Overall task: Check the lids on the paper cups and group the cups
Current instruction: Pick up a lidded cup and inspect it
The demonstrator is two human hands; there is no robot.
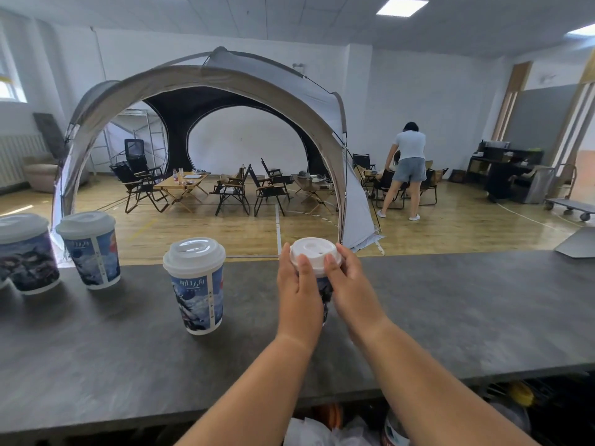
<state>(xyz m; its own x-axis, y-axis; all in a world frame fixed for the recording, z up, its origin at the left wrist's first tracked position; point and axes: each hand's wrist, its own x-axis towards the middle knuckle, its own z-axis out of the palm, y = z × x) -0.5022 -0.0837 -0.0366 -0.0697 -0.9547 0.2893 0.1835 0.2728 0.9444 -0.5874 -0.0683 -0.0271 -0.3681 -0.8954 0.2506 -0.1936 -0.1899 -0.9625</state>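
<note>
Between the two hands, out over the dark grey counter [467,304], stood a paper cup [325,292] with a white lid [314,249]. The left hand [297,294] curled its fingers round the cup's left side and the right hand [352,294] did the same on the right. Both were clamped on it, and only a narrow strip of blue printed wall showed between them. Both thumbs lay up against the lid's rim, the left thumb [304,264] and the right thumb [331,263] close together but not touching. The hands hid most of the cup, so I could not tell whether its base sat on the counter or hung just clear.

Just left of the left hand, apart from it, a second cup [198,294] stood upright on the counter under its own pale lid [193,252]. Well off to the left of that hand, a third cup [95,259] and a fourth cup [27,262], both lidded, stood side by side near the counter's far edge.

Beyond the hands, past the counter, a domed tent [209,78] stood on a wooden floor, with folding chairs [235,191] and low tables under it. Farther right of the right hand, a person [407,169] stood with their back turned.
</note>
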